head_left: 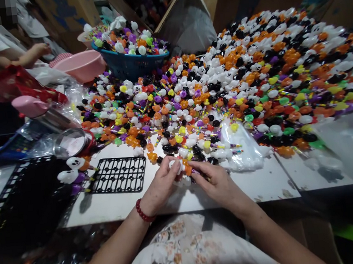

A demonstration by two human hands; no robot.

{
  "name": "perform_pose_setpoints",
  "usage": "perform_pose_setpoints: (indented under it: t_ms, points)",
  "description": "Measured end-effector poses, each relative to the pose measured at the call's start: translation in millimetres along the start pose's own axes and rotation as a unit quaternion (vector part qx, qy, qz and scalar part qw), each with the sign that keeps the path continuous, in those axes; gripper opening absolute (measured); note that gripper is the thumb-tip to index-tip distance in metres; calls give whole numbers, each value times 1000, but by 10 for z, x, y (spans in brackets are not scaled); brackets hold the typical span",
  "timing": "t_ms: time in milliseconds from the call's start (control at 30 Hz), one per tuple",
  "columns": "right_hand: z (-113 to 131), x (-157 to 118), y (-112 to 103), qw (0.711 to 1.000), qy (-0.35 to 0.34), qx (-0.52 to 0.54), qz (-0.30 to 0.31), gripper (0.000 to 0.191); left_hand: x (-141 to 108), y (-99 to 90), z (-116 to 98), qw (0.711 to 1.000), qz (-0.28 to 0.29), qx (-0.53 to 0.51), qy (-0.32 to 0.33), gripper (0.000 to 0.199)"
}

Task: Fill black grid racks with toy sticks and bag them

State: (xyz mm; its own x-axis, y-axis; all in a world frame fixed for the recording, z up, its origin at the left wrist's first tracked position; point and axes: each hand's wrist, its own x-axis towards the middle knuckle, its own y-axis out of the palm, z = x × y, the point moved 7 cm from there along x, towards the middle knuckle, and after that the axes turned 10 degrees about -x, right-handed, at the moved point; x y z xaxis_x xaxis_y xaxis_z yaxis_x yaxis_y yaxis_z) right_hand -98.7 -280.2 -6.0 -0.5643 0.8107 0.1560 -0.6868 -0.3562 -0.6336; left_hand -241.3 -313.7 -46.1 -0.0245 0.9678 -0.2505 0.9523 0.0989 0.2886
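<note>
My left hand [163, 180], a red bead bracelet at its wrist, pinches the white end of a small white and orange plastic figure [187, 168]. From the other side, the fingers of my right hand [215, 181] are closed on its orange part and a purple piece below. Fingers hide much of the figure. Just beyond my hands lie loose black, white and yellow pieces and thin colourful sticks. To the left is a black plastic grid tray [118, 175]. Two ghost-headed figures, one with a skull-like face [75, 162], lie beside it.
A large heap of Halloween pieces [215, 77] covers the table's far side. Behind it stand a blue basket [131, 65] full of pieces and a pink basin [79, 66]. Clear plastic bags [241, 146] lie right of my hands. Another person's arm [30, 57] shows at upper left.
</note>
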Motion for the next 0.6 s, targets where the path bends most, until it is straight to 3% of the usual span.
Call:
perform_pose_setpoints:
  t_ms: [433,600]
  points:
    - [48,-26,-52,1000,20,-13,12,12,-54,69,74,998,36,28,-38,39]
    - [5,-50,12,998,33,17,55,11,-75,79,123,995,45,27,-87,42]
